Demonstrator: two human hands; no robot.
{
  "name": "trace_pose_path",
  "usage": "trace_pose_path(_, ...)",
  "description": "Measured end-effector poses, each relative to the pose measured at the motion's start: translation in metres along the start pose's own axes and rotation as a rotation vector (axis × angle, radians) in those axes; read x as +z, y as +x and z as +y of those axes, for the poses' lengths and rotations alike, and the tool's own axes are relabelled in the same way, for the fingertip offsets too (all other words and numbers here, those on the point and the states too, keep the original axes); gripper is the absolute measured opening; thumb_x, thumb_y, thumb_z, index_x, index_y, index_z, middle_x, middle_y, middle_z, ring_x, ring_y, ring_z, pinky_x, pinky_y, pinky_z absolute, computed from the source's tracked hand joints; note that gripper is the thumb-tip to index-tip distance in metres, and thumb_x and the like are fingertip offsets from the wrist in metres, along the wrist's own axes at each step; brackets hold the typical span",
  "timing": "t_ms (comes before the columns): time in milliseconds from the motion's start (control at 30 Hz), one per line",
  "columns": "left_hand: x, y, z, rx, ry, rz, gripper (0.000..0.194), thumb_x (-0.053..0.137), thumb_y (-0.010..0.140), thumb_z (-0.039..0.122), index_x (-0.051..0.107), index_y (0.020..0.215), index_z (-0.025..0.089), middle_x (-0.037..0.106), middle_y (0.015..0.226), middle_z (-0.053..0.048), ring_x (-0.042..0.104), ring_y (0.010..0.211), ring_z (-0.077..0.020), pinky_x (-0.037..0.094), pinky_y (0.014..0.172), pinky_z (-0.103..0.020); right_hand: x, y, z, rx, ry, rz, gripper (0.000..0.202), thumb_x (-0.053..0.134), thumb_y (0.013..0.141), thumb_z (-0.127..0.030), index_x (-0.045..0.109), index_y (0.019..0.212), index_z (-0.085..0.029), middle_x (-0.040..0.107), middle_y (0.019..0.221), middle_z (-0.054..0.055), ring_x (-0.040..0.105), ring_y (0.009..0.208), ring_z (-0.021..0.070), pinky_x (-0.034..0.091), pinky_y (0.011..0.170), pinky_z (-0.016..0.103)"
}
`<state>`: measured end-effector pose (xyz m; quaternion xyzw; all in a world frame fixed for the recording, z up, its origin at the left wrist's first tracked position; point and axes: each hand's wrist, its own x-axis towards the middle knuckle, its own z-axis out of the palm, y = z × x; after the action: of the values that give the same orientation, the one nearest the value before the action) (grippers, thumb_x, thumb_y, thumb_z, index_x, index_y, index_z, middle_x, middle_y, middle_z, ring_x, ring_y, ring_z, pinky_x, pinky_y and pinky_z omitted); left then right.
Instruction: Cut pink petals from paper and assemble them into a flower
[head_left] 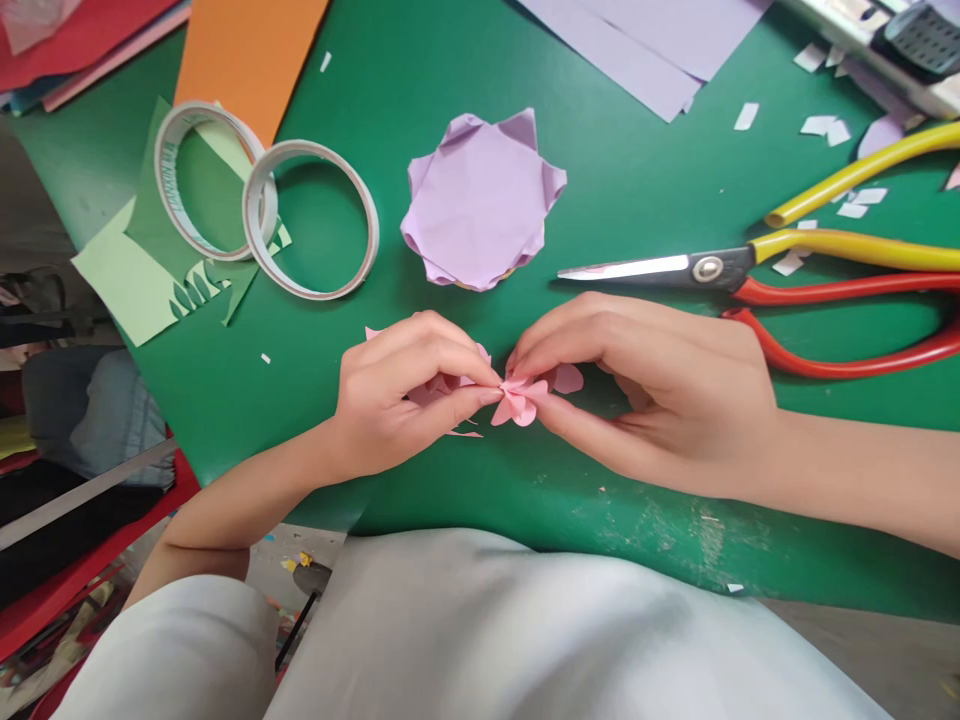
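Note:
Between my two hands is a small pink paper flower [517, 402] with several petals. My left hand [412, 390] pinches its left side between thumb and fingertips. From the right, my right hand [652, 390] grips a petal with thumb and fingers. More pink paper pieces lie on the table under and behind my hands, partly hidden by them. Just beyond my hands sits a folded lilac paper shape [480, 205] with pointed corners round its edge. Scissors [705, 268] with red handles lie beyond my right hand, their blades pointing left.
Two tape rings [311, 290] overlap at the left on green paper pieces [131, 275]. Orange paper [244, 60] and lilac sheets [637, 50] lie at the back. A yellow handle [862, 178] and white paper scraps [746, 117] are at the right on the green table [300, 390].

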<state>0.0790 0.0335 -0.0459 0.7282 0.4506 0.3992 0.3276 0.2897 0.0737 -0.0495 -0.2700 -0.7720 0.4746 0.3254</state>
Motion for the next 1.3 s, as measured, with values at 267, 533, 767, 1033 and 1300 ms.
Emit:
trace_pose_path(267,-0.0009,-0.0004,-0.001,0.021,0.061,-0.007,0.01,0.073,0.092,0.028,0.07,0.086,0.02,0.072,0.074,-0.001,0.067,0.066,-0.0106,0.05,0.051,-0.021,-0.0004,0.001,-0.0001,-0.047,0.01,-0.004,0.012,0.065,0.092,-0.009,0.065,0.095,-0.021,0.072,0.087,0.001,0.07,0.08,0.0117,0.059,0.069,0.022)
trace_pose_path(533,-0.0004,-0.0014,-0.0019,0.031,0.078,0.008,0.01,0.071,0.091,0.021,0.071,0.082,0.021,0.072,0.075,-0.001,0.067,0.066,-0.0107,0.053,0.058,-0.023,-0.0002,-0.0008,-0.0012,-0.007,0.043,0.009,0.017,0.065,0.091,-0.009,0.062,0.1,-0.023,0.073,0.09,0.002,0.068,0.075,0.0128,0.06,0.066,0.025)
trace_pose_path(767,-0.0013,0.0006,-0.0014,0.05,0.147,-0.035,0.013,0.069,0.092,0.021,0.07,0.079,0.021,0.072,0.071,0.001,0.066,0.063,-0.0095,0.053,0.058,-0.022,-0.0014,-0.004,-0.0012,0.016,0.158,0.009,0.034,0.065,0.085,-0.008,0.057,0.113,-0.026,0.072,0.095,0.004,0.07,0.077,0.018,0.062,0.061,0.033)
trace_pose_path(1033,-0.0015,0.0007,-0.003,0.06,0.047,-0.073,0.015,0.068,0.093,0.019,0.067,0.078,0.02,0.072,0.072,0.0,0.069,0.066,-0.0111,0.054,0.062,-0.025,-0.0074,-0.002,-0.002,0.042,0.216,-0.077,0.033,0.058,0.082,-0.003,0.058,0.112,-0.019,0.073,0.094,0.01,0.07,0.081,0.0193,0.061,0.065,0.035)
trace_pose_path(1300,-0.0034,0.0033,-0.0033,0.061,0.019,-0.104,0.022,0.068,0.095,0.036,0.066,0.077,0.024,0.072,0.068,0.002,0.067,0.06,-0.0106,0.054,0.057,-0.026,-0.0046,-0.0035,-0.0005,-0.039,0.207,-0.02,0.041,0.06,0.081,0.002,0.055,0.115,-0.02,0.07,0.096,0.008,0.067,0.082,0.0181,0.057,0.06,0.034)
